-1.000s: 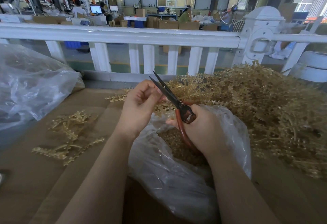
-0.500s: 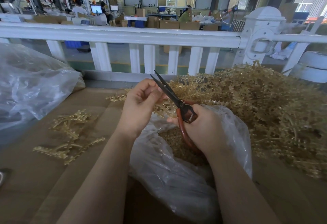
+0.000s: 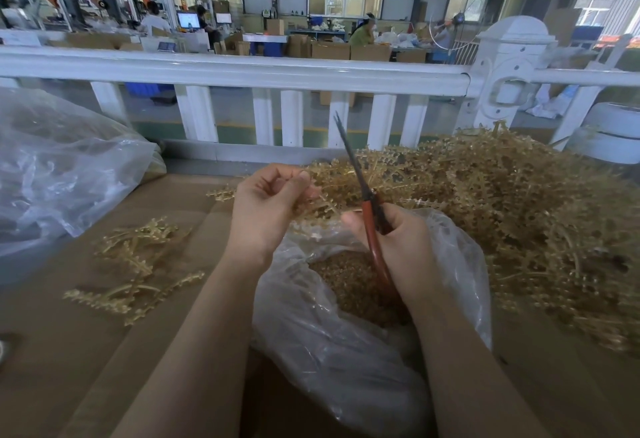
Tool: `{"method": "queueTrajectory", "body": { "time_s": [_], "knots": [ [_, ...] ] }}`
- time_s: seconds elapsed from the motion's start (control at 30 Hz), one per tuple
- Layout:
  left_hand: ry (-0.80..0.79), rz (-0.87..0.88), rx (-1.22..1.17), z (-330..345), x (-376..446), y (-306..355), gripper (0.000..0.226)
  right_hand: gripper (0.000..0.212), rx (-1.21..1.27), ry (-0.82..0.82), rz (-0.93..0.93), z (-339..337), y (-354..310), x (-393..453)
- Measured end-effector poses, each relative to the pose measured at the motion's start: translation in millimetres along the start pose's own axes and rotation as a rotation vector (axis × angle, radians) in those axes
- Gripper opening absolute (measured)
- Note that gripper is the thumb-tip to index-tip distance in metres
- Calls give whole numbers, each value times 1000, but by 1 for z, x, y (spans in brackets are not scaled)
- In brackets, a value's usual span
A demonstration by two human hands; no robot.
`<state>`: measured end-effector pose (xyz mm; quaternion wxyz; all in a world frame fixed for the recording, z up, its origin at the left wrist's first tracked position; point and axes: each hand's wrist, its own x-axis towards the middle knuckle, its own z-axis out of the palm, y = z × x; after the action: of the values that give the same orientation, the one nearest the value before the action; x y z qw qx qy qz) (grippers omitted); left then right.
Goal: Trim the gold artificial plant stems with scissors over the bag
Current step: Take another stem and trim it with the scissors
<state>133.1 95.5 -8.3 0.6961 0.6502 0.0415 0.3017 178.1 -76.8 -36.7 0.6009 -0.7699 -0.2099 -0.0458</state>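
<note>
Over the open bag [image 3: 346, 351] at near centre, left hand [image 3: 268, 207] pinches a gold stem [image 3: 320, 204]; right hand [image 3: 398, 247] grips the red-handled scissors [image 3: 360, 188], blades nearly shut and pointing far, off the stem. Risk: blade tips close to left fingers [image 3: 304, 178], and offcuts could miss the bag mouth onto the cardboard [image 3: 52, 333]. Uncut pile [image 3: 519, 212] crowds right, trimmed stems [image 3: 135, 264] lie left, spare bag [image 3: 52, 167] far left, white railing [image 3: 242, 74] behind.

**Count on the cardboard bench**

One pair of red-handled, dark-bladed scissors [image 3: 370, 211]. Two clear plastic bags: one open bag holding gold trimmings [image 3: 332, 344], one crumpled at far left [image 3: 62, 167]. Two groups of gold artificial plant stems: one large heap [image 3: 526, 216], one small loose cluster [image 3: 135, 271]. Two bare hands [image 3: 266, 209] [image 3: 398, 247].
</note>
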Motion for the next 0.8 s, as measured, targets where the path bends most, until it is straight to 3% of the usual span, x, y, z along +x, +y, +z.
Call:
{"method": "queueTrajectory", "body": {
  "time_s": [0.07,0.2,0.3,0.47,0.6,0.8],
  "knots": [
    [-51,-6,38,3,0,0,6,49,77,1,3,-1,-1,0],
    [-153,-16,48,11,-4,1,11,20,148,-36,65,0,0,2],
    [-207,-54,25,13,-6,1,7,10,209,-62,105,1,1,3],
    [-340,-183,81,4,-5,0,48,10,390,-51,141,-2,-3,3],
    [-454,-164,74,2,-5,2,47,9,495,-36,113,-4,-4,3],
    [-438,-185,25,0,-6,6,37,22,543,-73,135,-7,-3,4]
  ]
}}
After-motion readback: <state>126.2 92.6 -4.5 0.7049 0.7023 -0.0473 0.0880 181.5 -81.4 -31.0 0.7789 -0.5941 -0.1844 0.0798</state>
